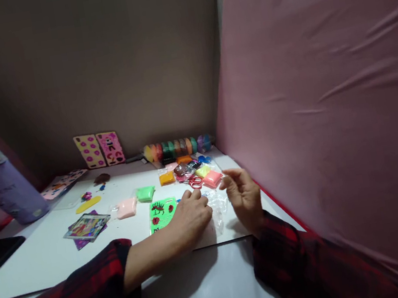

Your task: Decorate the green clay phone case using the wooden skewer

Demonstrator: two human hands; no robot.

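My left hand [194, 218] reaches over the right part of a bright green decorated panel [162, 216], its fingers curled down beside crumpled clear plastic [218, 207]. What its fingertips hold, if anything, is hidden. To the right, my right hand [244, 197] is raised above the board, with thumb and index finger brought close together; anything between them is too small to tell. Dark red marks and round shapes show on the green panel. Red-handled scissors [196, 183] and a coral packet [212, 179] lie just beyond the hands.
Colourful packets and a row of coloured clay [179, 148] lie at the back. Green [146, 194] and pale pink [126, 208] packets, shiny cards [88, 227] and a yellow strip [88, 204] are left. A purple container [7, 188] stands far left; a pink cloth wall [320, 98] borders the right.
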